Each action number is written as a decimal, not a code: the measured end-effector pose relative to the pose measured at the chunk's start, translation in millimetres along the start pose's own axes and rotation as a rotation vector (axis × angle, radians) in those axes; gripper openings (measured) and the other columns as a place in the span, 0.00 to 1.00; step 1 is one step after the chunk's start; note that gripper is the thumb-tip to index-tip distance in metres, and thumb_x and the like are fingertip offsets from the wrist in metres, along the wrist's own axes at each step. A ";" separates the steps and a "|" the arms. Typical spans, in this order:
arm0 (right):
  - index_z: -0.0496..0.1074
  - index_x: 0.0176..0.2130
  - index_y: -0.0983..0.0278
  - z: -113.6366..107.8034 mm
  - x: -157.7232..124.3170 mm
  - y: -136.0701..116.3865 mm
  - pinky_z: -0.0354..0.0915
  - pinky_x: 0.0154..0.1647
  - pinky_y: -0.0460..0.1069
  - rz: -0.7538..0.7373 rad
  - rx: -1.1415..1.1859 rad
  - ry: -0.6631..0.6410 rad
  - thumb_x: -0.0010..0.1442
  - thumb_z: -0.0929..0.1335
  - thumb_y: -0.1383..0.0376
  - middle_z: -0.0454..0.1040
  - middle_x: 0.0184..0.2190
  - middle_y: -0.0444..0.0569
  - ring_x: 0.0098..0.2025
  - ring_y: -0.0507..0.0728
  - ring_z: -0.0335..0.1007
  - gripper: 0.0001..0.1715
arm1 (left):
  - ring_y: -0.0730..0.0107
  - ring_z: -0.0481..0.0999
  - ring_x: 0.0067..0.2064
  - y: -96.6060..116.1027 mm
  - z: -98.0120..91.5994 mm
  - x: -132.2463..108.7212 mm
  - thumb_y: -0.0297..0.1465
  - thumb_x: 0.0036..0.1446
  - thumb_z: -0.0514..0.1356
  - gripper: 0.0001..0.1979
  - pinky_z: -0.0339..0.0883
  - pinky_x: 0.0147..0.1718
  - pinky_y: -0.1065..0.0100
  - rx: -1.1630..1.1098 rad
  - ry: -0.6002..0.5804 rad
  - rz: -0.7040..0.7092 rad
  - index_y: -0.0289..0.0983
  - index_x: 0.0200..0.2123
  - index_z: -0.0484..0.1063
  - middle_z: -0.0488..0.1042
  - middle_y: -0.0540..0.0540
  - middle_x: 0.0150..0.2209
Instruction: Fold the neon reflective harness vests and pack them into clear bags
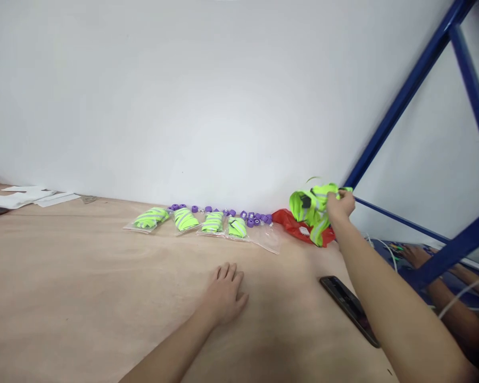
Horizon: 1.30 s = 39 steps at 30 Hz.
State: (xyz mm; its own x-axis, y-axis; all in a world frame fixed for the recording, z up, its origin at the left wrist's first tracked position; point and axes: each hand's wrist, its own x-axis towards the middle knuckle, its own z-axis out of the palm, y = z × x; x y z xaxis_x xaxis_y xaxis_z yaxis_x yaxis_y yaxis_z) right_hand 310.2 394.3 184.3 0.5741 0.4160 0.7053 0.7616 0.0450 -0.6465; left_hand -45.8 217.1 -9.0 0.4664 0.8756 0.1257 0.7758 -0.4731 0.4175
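Observation:
My right hand [341, 204] is closed on a bunched neon-yellow reflective strap [319, 205] with silver stripes and black parts. One end of the strap hangs over a red plastic bag [289, 222] by the wall. Palm down on the table, my left hand [225, 292] lies with its fingers stretched and nothing in it. Several clear bags with folded yellow reflective straps [186, 219] lie in a row along the wall. An unfilled-looking clear bag [266, 238] is at the row's right end, near small purple round pieces [257, 219].
A black phone [349, 308] lies below my right forearm. White papers [18, 199] are at the far left. Blue metal bars [403, 96] rise at the right, with another person's hand [415, 255] and cables beyond them. The table [83, 287] meets a white wall.

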 end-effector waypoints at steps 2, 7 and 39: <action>0.69 0.43 0.69 -20.7 21.1 -23.4 0.63 0.53 0.61 0.014 0.142 0.100 0.64 0.65 0.65 0.72 0.43 0.56 0.47 0.61 0.68 0.10 | 0.42 0.50 0.70 0.7 -0.8 -0.6 0.44 0.62 0.52 0.30 0.42 0.66 0.43 0.002 -0.003 0.001 0.36 0.64 0.63 0.53 0.35 0.70; 0.60 0.33 0.57 -66.0 41.2 -90.1 0.65 0.46 0.56 -0.096 0.657 0.211 0.57 0.70 0.65 0.66 0.35 0.44 0.41 0.57 0.65 0.12 | 0.46 0.55 0.69 -2.8 -2.2 -0.1 0.39 0.61 0.54 0.25 0.42 0.66 0.43 -0.102 0.035 0.050 0.39 0.61 0.67 0.62 0.39 0.67; 0.81 0.35 0.63 -8.1 -264.1 -2.5 0.70 0.31 0.53 0.501 0.909 -0.906 0.42 0.77 0.50 0.82 0.30 0.49 0.30 0.63 0.76 0.24 | 0.53 0.80 0.37 -30.1 -29.3 6.0 0.33 0.40 0.73 0.19 0.73 0.40 0.57 -1.711 0.396 -0.307 0.32 0.37 0.78 0.82 0.40 0.37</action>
State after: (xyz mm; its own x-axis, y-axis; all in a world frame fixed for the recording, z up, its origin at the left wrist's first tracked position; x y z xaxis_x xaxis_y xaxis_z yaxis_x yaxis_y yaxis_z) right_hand 159.2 277.0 2.0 0.0648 0.9887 0.1352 -0.1306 0.1428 -0.9811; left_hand -78.9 239.4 5.6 0.0833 0.9953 -0.0487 -0.5773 0.0880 0.8118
